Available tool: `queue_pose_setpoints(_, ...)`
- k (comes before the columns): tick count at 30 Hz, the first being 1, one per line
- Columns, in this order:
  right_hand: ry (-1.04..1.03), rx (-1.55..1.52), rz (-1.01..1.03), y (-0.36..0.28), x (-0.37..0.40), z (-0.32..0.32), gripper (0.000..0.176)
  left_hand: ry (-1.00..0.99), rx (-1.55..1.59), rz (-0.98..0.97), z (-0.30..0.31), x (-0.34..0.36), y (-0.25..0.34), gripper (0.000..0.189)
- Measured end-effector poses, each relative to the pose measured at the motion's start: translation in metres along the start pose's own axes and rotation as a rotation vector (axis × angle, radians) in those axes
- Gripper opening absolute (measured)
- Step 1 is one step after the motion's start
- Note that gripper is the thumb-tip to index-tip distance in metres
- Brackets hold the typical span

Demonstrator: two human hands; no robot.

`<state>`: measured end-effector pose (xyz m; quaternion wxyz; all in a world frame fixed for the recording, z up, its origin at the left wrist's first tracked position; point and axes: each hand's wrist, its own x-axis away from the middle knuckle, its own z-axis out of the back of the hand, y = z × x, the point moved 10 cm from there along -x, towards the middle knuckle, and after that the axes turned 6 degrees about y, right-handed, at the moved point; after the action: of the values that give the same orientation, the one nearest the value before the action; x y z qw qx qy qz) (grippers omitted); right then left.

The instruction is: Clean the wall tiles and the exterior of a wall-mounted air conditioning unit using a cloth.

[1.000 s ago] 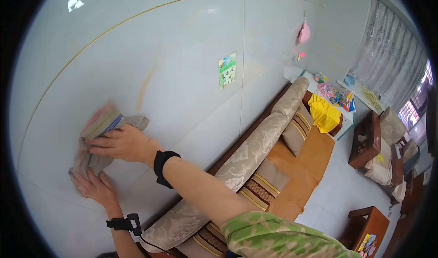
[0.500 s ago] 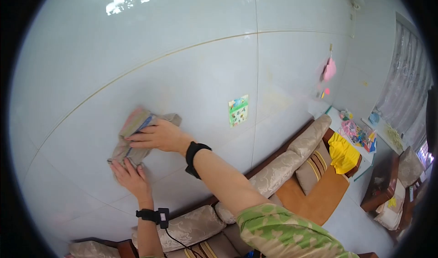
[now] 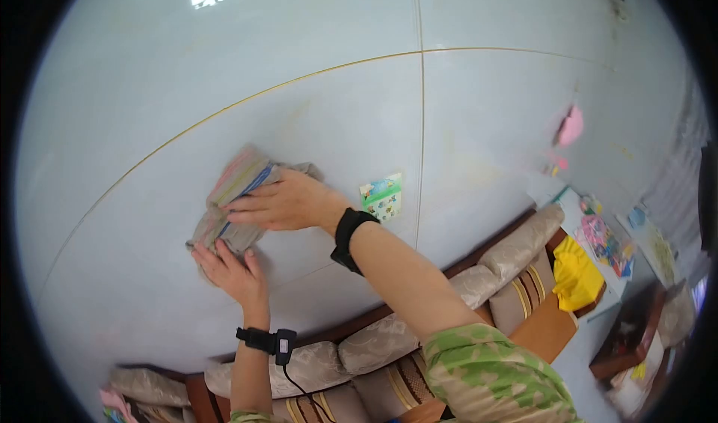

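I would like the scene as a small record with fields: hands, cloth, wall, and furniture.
right hand: fingers spread flat on the cloth
left hand: fingertips on the cloth's lower edge
cloth: grey, crumpled, with coloured stripes, against the wall
wall: pale; small green-and-white picture right of the hands, pink thing farther right
furniture: sofa with patterned back cushions; yellow cloth over its far end
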<state>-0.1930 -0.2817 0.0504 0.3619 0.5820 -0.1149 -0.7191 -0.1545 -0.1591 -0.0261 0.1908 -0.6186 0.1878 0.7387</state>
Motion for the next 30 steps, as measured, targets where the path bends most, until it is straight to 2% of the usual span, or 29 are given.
queue_pose_setpoints(4,0.124,-0.028,0.048,0.014,-0.005,0.05,0.062,0.039,-0.048,0.006,0.023,-0.026,0.034,0.057)
queue_pose_setpoints(6,0.203,0.091,0.032,0.023,-0.003,0.09,0.062,0.083,-0.038,-0.033,0.043,-0.04,0.063,0.057)
queue_pose_setpoints(9,0.169,0.224,0.059,0.045,-0.002,0.161,0.062,0.145,-0.016,-0.035,0.074,-0.074,0.12,0.057)
queue_pose_setpoints(11,0.156,0.229,0.01,0.07,0.008,0.222,0.064,0.169,-0.046,-0.126,0.109,-0.108,0.182,0.058)
queue_pose_setpoints(13,0.186,0.255,-0.009,0.075,0.002,0.271,0.064,0.199,-0.022,-0.211,0.149,-0.133,0.214,0.053)
queue_pose_setpoints(14,0.197,0.278,-0.009,0.098,0.014,0.291,0.065,0.199,-0.011,-0.252,0.144,-0.149,0.245,0.052)
queue_pose_setpoints(18,0.199,0.422,-0.031,0.126,0.025,0.347,0.066,0.243,0.099,-0.414,0.182,-0.193,0.302,0.051)
queue_pose_setpoints(20,0.211,0.468,-0.086,0.122,0.029,0.392,0.062,0.318,0.187,-0.522,0.222,-0.204,0.333,0.05)
queue_pose_setpoints(22,0.249,0.471,-0.119,0.165,0.023,0.358,0.06,0.297,0.197,-0.53,0.175,-0.241,0.323,0.049)
queue_pose_setpoints(23,0.251,0.461,-0.116,0.167,0.015,0.358,0.06,0.334,0.243,-0.584,0.178,-0.25,0.324,0.048)
queue_pose_setpoints(25,0.311,0.468,-0.207,0.193,0.02,0.337,0.057,0.343,0.276,-0.642,0.144,-0.261,0.321,0.047)
queue_pose_setpoints(27,0.357,0.464,-0.233,0.188,-0.002,0.349,0.057,0.437,0.285,-0.713,0.163,-0.269,0.32,0.044)
queue_pose_setpoints(30,0.452,0.5,-0.279,0.202,-0.037,0.315,0.055,0.529,0.207,-0.63,0.143,-0.29,0.279,0.044)
